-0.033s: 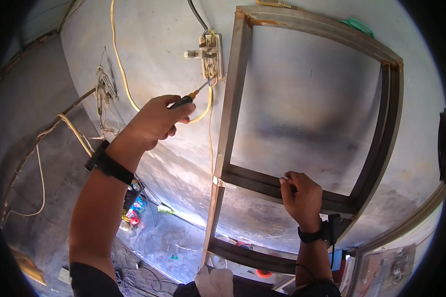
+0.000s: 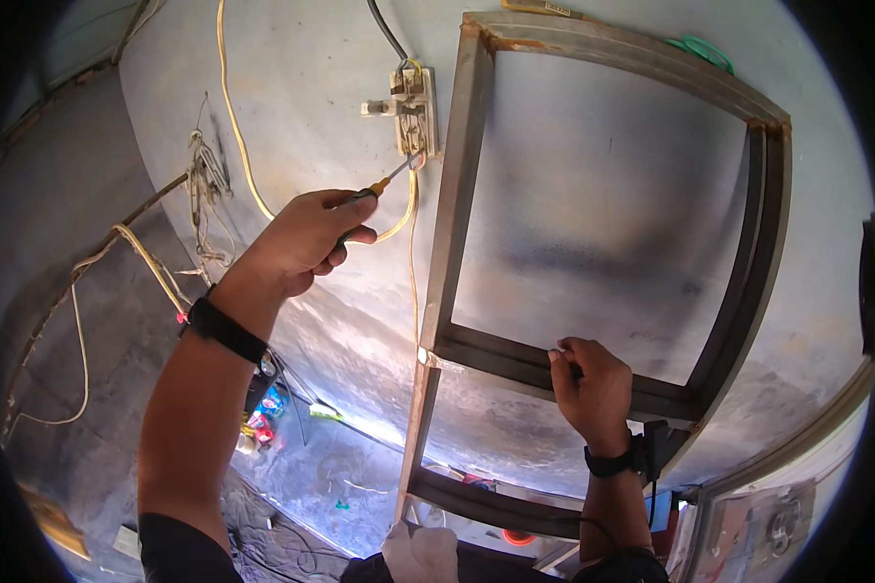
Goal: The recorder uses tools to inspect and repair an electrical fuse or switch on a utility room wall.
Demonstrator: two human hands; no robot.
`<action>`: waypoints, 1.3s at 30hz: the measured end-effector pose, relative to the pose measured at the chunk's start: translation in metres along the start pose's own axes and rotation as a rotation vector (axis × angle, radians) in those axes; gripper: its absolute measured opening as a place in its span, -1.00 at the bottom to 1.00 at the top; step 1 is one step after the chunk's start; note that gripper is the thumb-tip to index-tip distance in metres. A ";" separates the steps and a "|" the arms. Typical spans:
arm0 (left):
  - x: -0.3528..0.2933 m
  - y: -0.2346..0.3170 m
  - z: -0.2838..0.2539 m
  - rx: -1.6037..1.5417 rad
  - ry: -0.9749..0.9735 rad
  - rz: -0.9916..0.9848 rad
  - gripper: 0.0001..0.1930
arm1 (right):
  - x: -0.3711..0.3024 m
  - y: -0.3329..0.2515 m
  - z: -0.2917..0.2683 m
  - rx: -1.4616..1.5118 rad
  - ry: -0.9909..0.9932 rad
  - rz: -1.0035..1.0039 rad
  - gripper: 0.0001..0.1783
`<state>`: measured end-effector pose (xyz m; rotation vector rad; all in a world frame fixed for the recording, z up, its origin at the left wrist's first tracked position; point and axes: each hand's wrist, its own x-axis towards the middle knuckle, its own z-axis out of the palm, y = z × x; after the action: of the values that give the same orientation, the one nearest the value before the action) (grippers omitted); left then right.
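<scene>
Screwdriver (image 2: 380, 185) with a yellow collar and a dark handle sits in the left hand (image 2: 306, 236), whose fingers are folded round the handle. Its shaft slants up and to the right, and the tip meets the lower end of a cream switch block (image 2: 416, 119) fixed to the wall (image 2: 311, 107); whether it sits on a screw is too small to tell. A pale lever (image 2: 378, 108) sticks out from the block's left side.

A black cable (image 2: 389, 31) comes down to the block from above. A yellowish cable (image 2: 235, 124) hangs on the wall, passes behind the left hand and curves up to the block's underside (a thinner wire (image 2: 414, 282) drops from there too).

The right hand (image 2: 594, 386) is closed on the crossbar of a brown metal frame (image 2: 455, 185), its fingers bent over the bar and its thumb at the left. Each wrist wears a black band. On the frame's top edge lies a green loop (image 2: 702, 52). Below, colourful packets (image 2: 272, 403) lie beside the bluish floor (image 2: 311, 476).
</scene>
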<state>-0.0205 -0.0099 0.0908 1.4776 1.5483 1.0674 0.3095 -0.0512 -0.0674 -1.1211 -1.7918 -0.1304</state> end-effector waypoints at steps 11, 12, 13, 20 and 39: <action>0.005 0.000 -0.005 1.456 0.323 0.557 -0.57 | 0.002 -0.002 0.002 0.015 0.003 -0.018 -0.85; 0.006 -0.001 -0.004 1.455 0.323 0.558 -0.57 | 0.002 -0.002 0.001 0.006 -0.005 -0.019 -0.84; 0.008 -0.003 -0.003 1.514 0.358 0.625 -0.57 | 0.002 -0.001 0.000 -0.005 -0.014 -0.020 -0.84; 0.004 0.001 0.002 -0.136 0.036 -0.063 -0.52 | 0.003 -0.001 0.000 0.015 -0.010 -0.025 -0.84; 0.005 0.006 -0.001 -0.016 0.103 -0.013 -0.58 | 0.002 -0.002 -0.001 0.044 -0.022 -0.040 -0.86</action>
<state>-0.0191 -0.0053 0.0968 1.4195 1.6137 1.1619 0.3085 -0.0517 -0.0644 -1.0595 -1.8290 -0.1020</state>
